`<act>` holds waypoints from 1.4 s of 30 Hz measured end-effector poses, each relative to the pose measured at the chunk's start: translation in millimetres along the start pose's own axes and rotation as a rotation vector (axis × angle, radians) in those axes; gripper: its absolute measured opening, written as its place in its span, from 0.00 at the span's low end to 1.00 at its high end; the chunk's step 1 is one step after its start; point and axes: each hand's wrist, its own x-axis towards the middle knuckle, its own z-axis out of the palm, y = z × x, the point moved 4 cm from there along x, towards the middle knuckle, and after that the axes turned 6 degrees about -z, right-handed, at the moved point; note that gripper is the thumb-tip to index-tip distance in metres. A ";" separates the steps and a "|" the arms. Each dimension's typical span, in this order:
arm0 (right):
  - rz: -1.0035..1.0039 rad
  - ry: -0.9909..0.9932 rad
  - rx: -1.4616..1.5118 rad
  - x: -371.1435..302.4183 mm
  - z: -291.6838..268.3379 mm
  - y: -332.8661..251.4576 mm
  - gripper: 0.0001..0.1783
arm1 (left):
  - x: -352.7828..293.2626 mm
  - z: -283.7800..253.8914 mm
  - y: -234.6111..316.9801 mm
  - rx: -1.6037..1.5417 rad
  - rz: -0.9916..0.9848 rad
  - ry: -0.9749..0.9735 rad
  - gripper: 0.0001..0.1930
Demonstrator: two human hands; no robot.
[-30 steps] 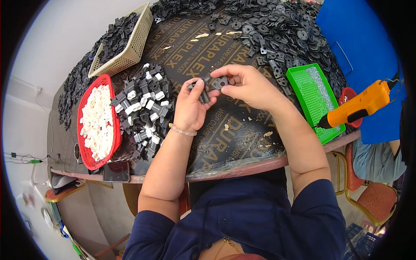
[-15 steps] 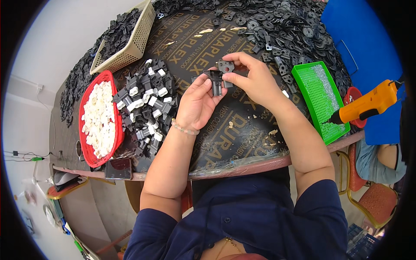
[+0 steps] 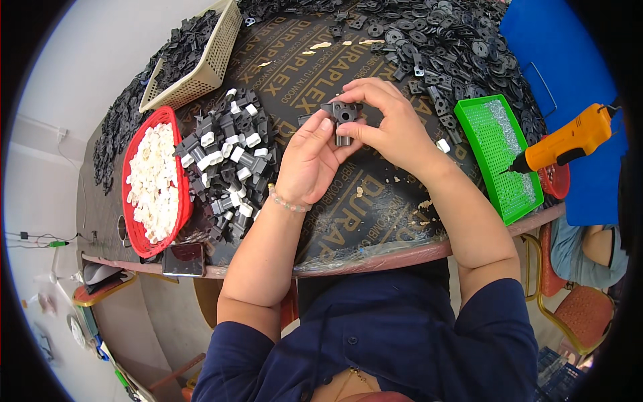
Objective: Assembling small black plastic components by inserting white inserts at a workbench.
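Note:
Over the middle of the table, my left hand (image 3: 309, 161) is closed around a black plastic housing (image 3: 342, 141), with the thumb along its near side. My right hand (image 3: 396, 124) pinches a flat black plate (image 3: 345, 112) with a round hole between thumb and fingers. The plate lies over the upper end of the housing and hides most of it; whether it is fully seated I cannot tell. To the left of my left hand is a heap of black parts with white pieces (image 3: 231, 161).
A red basket (image 3: 185, 181) of white pieces and a beige basket (image 3: 194, 87) of black parts stand left. Loose black plates (image 3: 429, 40) are heaped at the back. On the right are a green tray (image 3: 492, 161) of screws, an orange electric screwdriver (image 3: 576, 141) and a red bowl (image 3: 561, 181).
My right hand has brought the black plate from beside the housing onto its upper end. My left hand still holds the housing, now largely covered by the plate.

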 end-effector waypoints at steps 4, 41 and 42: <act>0.068 -0.023 0.048 2.6 -4.8 3.7 0.21 | -3.6 1.9 -2.7 0.149 0.057 -0.062 0.21; 0.408 -0.357 -0.316 -17.5 -53.8 56.0 0.11 | 6.3 -32.7 2.7 -0.023 0.100 0.188 0.21; 0.408 -0.356 -0.314 -13.6 -49.6 51.5 0.11 | 5.9 -30.2 3.3 -0.021 0.100 0.189 0.21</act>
